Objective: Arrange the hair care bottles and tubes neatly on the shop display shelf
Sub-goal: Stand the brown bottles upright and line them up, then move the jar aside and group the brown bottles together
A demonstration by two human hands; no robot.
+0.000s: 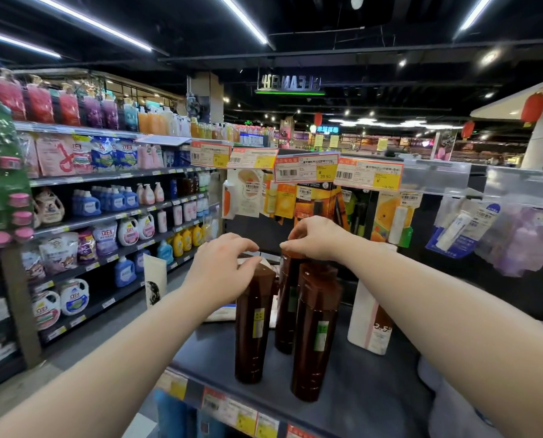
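Note:
Three tall dark brown bottles stand upright on the dark display shelf (374, 393). The left brown bottle (253, 327) has my left hand (223, 267) resting on its cap, fingers curled over it. Behind it, the rear brown bottle (287, 308) is gripped at the top by my right hand (314, 237). The front brown bottle (314, 336) stands free, close beside the other two. A white bottle (369, 320) with a pink stripe stands to the right of them.
Hanging packets (295, 200) and price tags (305, 168) fill the rail above the shelf. A white flat pack (223, 312) lies behind the left bottle. An aisle with detergent shelves (106, 216) runs along the left. Price labels (241, 415) line the shelf's front edge.

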